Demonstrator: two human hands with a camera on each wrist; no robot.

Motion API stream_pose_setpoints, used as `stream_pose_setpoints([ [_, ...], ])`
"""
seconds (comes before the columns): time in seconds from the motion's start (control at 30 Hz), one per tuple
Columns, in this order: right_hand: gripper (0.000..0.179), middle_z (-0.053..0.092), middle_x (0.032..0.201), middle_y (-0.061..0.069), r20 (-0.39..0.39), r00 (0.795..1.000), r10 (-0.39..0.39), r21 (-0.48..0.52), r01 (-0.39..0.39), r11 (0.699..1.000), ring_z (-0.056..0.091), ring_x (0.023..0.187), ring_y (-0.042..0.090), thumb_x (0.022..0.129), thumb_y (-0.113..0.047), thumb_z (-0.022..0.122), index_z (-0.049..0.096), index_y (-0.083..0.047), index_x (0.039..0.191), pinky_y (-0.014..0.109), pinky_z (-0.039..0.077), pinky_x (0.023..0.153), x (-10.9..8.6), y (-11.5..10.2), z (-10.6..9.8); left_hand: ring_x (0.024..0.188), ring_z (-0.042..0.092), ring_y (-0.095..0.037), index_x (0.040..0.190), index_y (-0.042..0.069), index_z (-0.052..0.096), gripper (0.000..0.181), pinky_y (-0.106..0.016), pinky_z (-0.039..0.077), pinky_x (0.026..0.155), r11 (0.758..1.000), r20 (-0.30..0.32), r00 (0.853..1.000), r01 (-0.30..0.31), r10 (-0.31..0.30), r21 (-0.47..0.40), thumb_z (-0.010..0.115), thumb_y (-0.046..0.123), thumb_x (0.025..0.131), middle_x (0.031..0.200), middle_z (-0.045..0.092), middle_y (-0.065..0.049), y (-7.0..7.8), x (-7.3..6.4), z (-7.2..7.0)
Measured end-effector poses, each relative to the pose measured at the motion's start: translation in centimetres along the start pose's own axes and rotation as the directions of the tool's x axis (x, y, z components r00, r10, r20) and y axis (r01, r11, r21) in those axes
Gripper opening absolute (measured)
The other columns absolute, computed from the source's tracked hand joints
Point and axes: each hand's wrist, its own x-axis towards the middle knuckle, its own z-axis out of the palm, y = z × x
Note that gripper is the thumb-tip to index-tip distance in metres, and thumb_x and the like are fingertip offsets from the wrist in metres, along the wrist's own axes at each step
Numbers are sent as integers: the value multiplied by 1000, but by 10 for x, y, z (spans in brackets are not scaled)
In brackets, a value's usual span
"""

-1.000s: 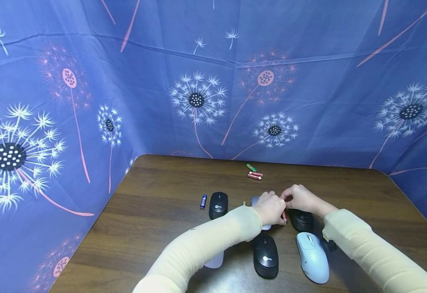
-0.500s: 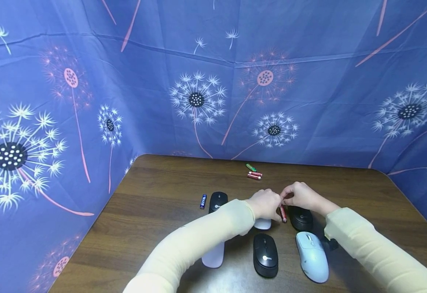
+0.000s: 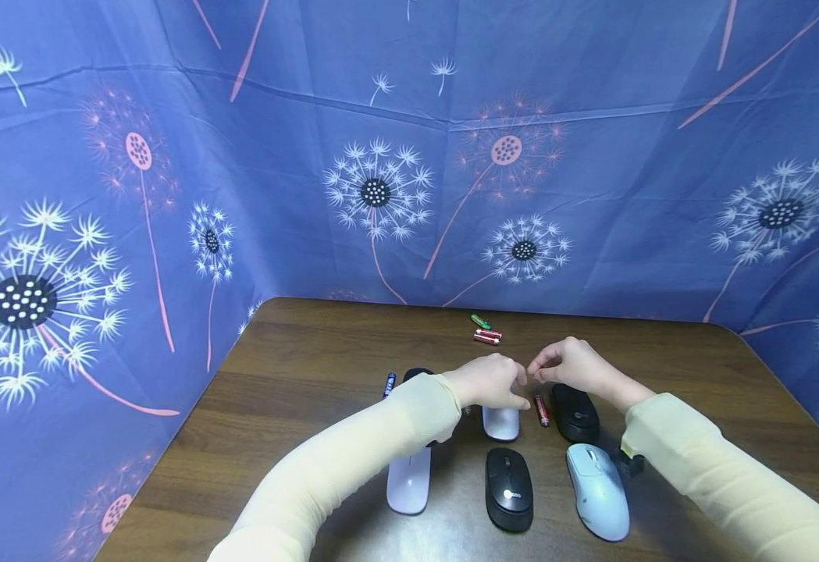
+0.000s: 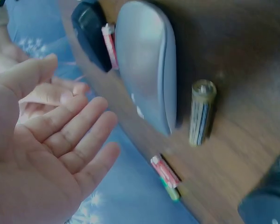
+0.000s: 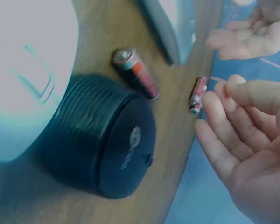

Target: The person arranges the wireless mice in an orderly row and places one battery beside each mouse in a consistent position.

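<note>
My left hand (image 3: pixel 489 380) hovers over the back half of a white mouse (image 3: pixel 501 425), partly hiding it. Its fingers are relaxed and hold nothing, as the left wrist view shows. Facing it, my right hand (image 3: pixel 571 364) is raised just behind a black mouse (image 3: pixel 575 414). The thumb tip comes close to the index finger, with no object visible between them. On the table between the two mice lies a red battery (image 3: pixel 543 410), apart from both hands. A gold-topped battery (image 4: pixel 201 114) lies on the white mouse's other side.
Nearer the front are a black mouse (image 3: pixel 510 492), a light blue mouse (image 3: pixel 599 492) and another white mouse (image 3: pixel 409 482). My left sleeve covers most of a further black mouse (image 3: pixel 418 372) beside a blue battery (image 3: pixel 389 385). Red batteries (image 3: pixel 488 336) and a green one (image 3: pixel 480 321) lie farther back.
My left hand has drawn left and up, off the red battery, uncovering it and the front of the white mouse. My right hand has lifted slightly away, opening a gap between the hands.
</note>
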Motion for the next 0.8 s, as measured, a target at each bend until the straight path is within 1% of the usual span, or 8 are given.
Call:
stream_pose_setpoints([
  [0.1, 12, 72, 86, 8, 3, 998, 66, 92, -66, 994, 64, 79, 12, 84, -9, 67, 73, -3, 93, 30, 54, 70, -1, -5, -2, 96, 62, -7, 117, 10, 64, 36, -16, 48, 81, 999, -21, 1000, 5, -6, -47, 65, 32, 89, 109, 68, 0, -9, -4, -7],
  [0.17, 17, 72, 90, 12, 11, 994, 105, 163, -106, 981, 65, 80, 14, 84, -10, 66, 71, 1, 97, 33, 55, 73, -2, -8, -3, 98, 63, -9, 117, 8, 64, 33, -16, 47, 83, 997, -43, 999, 7, -10, -80, 63, 27, 90, 109, 69, -2, -16, -6, -12],
  [0.27, 23, 70, 96, 17, 29, 985, 168, 279, -169, 945, 67, 85, 18, 86, -8, 65, 67, 6, 104, 37, 56, 79, -3, -12, -3, 99, 64, -10, 116, 6, 65, 29, -15, 47, 84, 990, -79, 997, 15, -26, -137, 61, 22, 91, 107, 70, -3, -27, -8, -17],
  [0.37, 24, 69, 99, 19, 40, 978, 206, 371, -206, 905, 67, 89, 23, 89, -3, 59, 63, 11, 109, 41, 54, 84, -1, -15, -3, 98, 64, -9, 116, 8, 65, 27, -15, 47, 83, 981, -106, 993, 39, -60, -192, 58, 20, 93, 106, 70, -1, -38, -9, -22],
  [0.43, 25, 69, 98, 17, 41, 973, 226, 415, -222, 882, 67, 90, 23, 92, -2, 54, 60, 13, 112, 41, 54, 85, 0, -16, -3, 96, 64, -9, 115, 9, 66, 26, -17, 48, 82, 970, -122, 989, 57, -88, -236, 57, 20, 94, 107, 70, -1, -45, -10, -25],
  [0.53, 29, 70, 94, 12, 32, 969, 246, 469, -232, 852, 68, 87, 20, 95, -5, 49, 56, 15, 115, 38, 54, 84, 3, -18, -2, 95, 63, -11, 114, 9, 67, 25, -20, 48, 80, 955, -141, 981, 85, -130, -286, 55, 19, 94, 107, 70, -1, -54, -9, -27],
  [0.63, 34, 70, 92, 8, 16, 965, 261, 519, -231, 823, 67, 82, 13, 96, -6, 47, 52, 18, 119, 34, 55, 83, 5, -19, 0, 97, 62, -14, 113, 8, 67, 25, -23, 48, 82, 935, -150, 972, 124, -182, -333, 54, 18, 94, 107, 69, -3, -61, -9, -28],
  [0.8, 37, 69, 90, 2, -23, 951, 309, 583, -238, 777, 66, 81, 7, 97, -7, 44, 49, 17, 123, 32, 54, 85, 10, -21, 4, 102, 62, -17, 116, 4, 65, 28, -24, 48, 84, 889, -156, 945, 201, -286, -412, 53, 16, 94, 112, 68, -6, -73, -5, -25],
])
